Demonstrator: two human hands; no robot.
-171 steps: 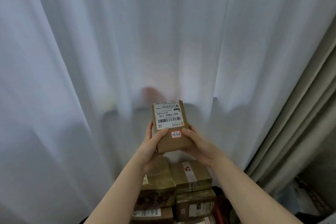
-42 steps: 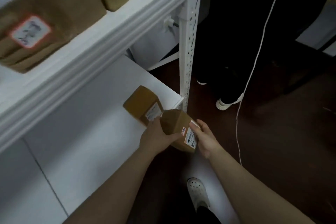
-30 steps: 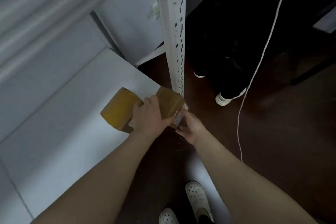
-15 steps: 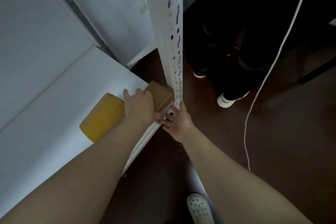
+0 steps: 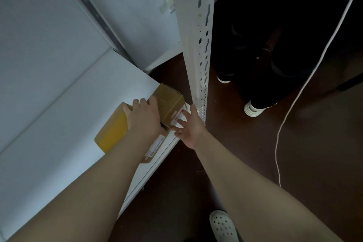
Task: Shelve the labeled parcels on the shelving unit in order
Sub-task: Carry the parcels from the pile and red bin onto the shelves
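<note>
While the small brown parcel (image 5: 170,97) sits at the front R corner of the low shelf (image 5: 59,143), by the upright post (image 5: 198,45) & next to a yellower parcel (image 5: 113,133), L hand (image 5: 144,118) lies flat across both tops; R hand (image 5: 189,126), fingers spread, touches its labelled front.

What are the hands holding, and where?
Nothing is gripped. The left hand rests atop the yellow parcel and brown parcel; the right hand presses straight fingers against its labelled front.
</note>
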